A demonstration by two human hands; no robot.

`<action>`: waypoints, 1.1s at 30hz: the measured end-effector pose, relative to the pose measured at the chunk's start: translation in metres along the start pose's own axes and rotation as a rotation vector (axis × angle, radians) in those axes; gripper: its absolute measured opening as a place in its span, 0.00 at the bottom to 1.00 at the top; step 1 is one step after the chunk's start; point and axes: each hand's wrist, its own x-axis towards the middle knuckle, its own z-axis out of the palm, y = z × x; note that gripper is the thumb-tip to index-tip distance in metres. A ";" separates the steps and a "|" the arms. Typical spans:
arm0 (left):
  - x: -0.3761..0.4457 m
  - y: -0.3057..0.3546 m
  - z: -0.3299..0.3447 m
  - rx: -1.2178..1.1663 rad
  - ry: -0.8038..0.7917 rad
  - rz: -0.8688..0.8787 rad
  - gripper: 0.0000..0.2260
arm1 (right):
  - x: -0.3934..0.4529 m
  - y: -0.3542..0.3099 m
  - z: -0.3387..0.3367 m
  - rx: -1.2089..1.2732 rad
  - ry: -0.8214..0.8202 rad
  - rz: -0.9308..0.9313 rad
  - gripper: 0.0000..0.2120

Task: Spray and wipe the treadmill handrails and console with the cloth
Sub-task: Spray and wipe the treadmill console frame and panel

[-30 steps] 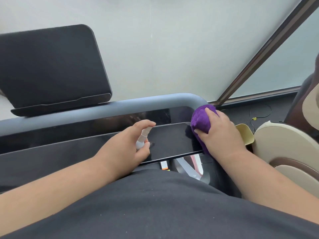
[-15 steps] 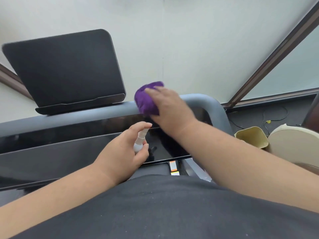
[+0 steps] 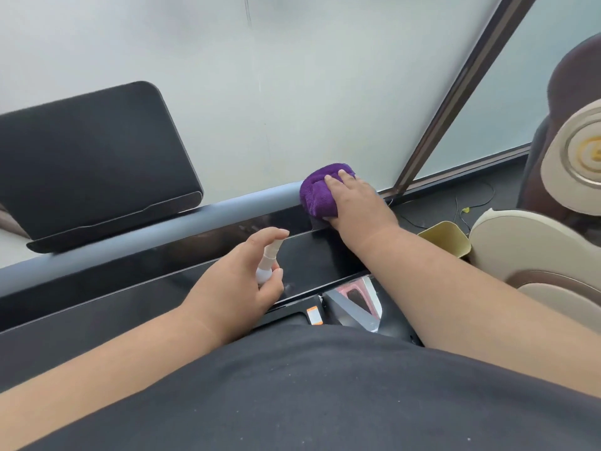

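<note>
Your right hand (image 3: 354,203): laid over the purple cloth (image 3: 317,193), fingers (image 3: 341,177) fairly straight on top of it, thumb tucked against its near edge, pressing it onto the grey handrail (image 3: 234,209). The cloth is bunched and sits at the handrail's right end, near the bend, overlapping the glossy strip below.

Your left hand (image 3: 237,284): curled round a small white spray bottle (image 3: 266,263), index finger arched over the nozzle top, thumb against the bottle's lower body. The bottle is tilted, nozzle toward the far side, held above the console (image 3: 146,281).

Console: long black glossy panel running left to right below the handrail, with faint smears near its middle.

Tablet holder (image 3: 94,164): dark, rounded corners, tilted back, standing behind the handrail at the left, a lip along its lower edge.

Wall panel (image 3: 292,92): pale frosted, behind the treadmill; a dark frame bar (image 3: 455,99) rises diagonally at the right.

Right of the treadmill: a pale yellow bin (image 3: 448,239) on the dark floor, just beside a cream and brown padded chair (image 3: 536,249). A thin cable (image 3: 468,206) lies on the floor behind the bin.

Foreground: your dark shirt (image 3: 292,392).
</note>
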 end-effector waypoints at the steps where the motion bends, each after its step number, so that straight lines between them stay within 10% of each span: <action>1: 0.000 0.003 0.000 0.002 -0.010 0.009 0.24 | -0.003 0.003 -0.002 0.007 0.004 0.035 0.35; 9: -0.014 0.003 -0.013 0.019 -0.041 0.083 0.23 | -0.015 -0.037 -0.012 0.296 0.291 0.058 0.17; 15: -0.028 -0.016 -0.036 0.060 -0.090 0.143 0.23 | -0.031 -0.096 0.040 0.034 -0.070 -0.027 0.32; 23: -0.050 -0.056 -0.065 0.107 -0.134 0.183 0.26 | -0.061 -0.074 0.035 0.130 0.093 0.325 0.22; 30: -0.048 -0.058 -0.073 0.120 -0.173 0.266 0.22 | -0.097 -0.061 -0.005 0.194 0.554 0.410 0.28; 33: -0.046 -0.054 -0.065 0.113 -0.206 0.314 0.21 | -0.119 -0.029 -0.009 0.034 0.439 0.495 0.25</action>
